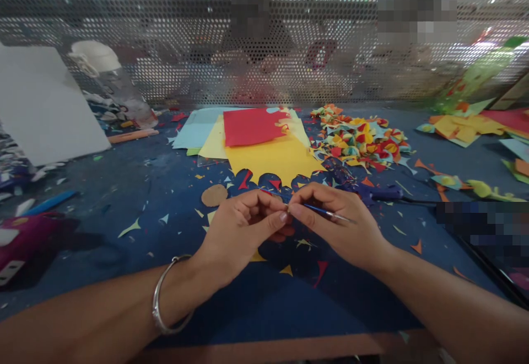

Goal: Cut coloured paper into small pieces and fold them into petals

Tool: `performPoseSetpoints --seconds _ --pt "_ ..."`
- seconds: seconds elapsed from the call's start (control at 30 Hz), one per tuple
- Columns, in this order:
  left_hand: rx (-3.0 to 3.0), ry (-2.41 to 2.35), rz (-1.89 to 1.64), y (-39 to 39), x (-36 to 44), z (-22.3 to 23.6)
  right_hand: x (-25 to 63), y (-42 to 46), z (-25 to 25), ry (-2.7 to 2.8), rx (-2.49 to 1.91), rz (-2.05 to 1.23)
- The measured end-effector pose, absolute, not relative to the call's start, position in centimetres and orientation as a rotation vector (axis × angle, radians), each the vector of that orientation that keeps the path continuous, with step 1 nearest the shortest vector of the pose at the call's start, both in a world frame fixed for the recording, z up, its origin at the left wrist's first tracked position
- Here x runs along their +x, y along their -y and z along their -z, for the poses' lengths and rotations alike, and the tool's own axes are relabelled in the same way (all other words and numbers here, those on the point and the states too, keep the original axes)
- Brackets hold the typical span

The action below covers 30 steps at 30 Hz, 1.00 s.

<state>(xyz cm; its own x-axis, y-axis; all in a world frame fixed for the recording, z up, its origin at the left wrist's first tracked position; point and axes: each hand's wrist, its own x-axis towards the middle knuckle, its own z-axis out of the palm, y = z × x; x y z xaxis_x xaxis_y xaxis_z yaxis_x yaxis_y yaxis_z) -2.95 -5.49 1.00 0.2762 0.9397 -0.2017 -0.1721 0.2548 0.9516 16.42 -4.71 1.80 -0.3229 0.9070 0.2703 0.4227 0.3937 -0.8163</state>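
My left hand [252, 218] and my right hand [341, 223] meet fingertip to fingertip over the blue work surface. Something tiny is pinched by my left thumb and fingers; they hide its shape. A thin blue paintbrush [320, 210], silver near its end, lies across my right hand, its tip pointing right. Just beyond the hands is a yellow sheet [268, 160] with scalloped cut edges, under a red sheet [252, 128]. A round tan disc [214, 194] lies beside my left hand. Paper scraps [286, 270] are scattered around.
Several small folded paper pieces [363, 140] are heaped at back right, near a dark blue glue gun [378, 192]. At left are a white board [47, 105], a bottle [119, 88], a blue pen [52, 203] and a magenta object [27, 245]. A perforated metal screen [185, 38] stands behind.
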Motion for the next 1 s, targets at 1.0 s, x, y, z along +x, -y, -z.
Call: performPoseSetpoints --seconds 1.0 --pt "1.295 -1.008 -0.885 5.83 -3.58 -0.66 16.55 4.82 -1.82 1.947 -1.130 -0.828"
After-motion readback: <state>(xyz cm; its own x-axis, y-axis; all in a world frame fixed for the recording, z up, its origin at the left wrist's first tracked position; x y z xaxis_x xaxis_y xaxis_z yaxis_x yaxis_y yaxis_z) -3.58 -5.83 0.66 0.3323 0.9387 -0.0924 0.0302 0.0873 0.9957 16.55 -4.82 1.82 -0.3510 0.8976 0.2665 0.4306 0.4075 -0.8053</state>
